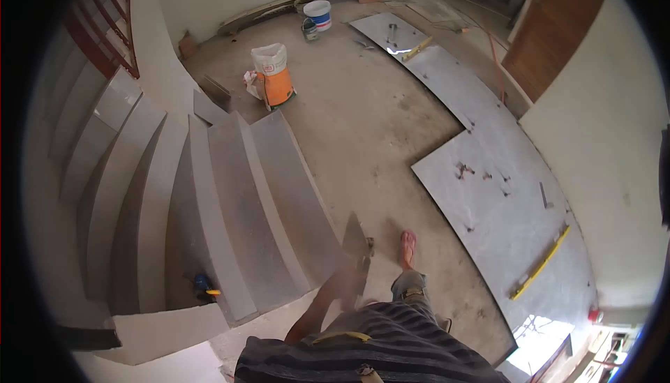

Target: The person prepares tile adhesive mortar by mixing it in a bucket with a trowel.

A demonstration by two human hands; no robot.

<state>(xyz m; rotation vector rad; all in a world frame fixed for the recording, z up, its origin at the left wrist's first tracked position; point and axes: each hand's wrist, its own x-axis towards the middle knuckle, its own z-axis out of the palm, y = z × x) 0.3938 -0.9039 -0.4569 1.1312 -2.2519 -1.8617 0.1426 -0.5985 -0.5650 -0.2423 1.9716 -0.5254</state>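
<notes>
My left hand (pixel 345 282) reaches forward from the striped shirt, left of my leg, and is smeared by motion. It appears closed on a trowel (pixel 355 235), a flat grey-brown blade pointing away from me, whose handle is hidden. Below the blade lies bare, dusty concrete floor (pixel 349 146), and the lowest grey stair tread (pixel 293 167) is just to its left. My right hand is out of view. My foot (pixel 408 243) in a pinkish sandal stands on the concrete.
Grey tiles (pixel 488 153) cover the right side, carrying small tile-levelling pieces (pixel 464 171), a yellow spirit level (pixel 541 263) and another level (pixel 417 49). An orange-and-white sack (pixel 276 79) and a bucket (pixel 317 17) stand farther off. A blue power tool (pixel 202 285) rests on the stairs.
</notes>
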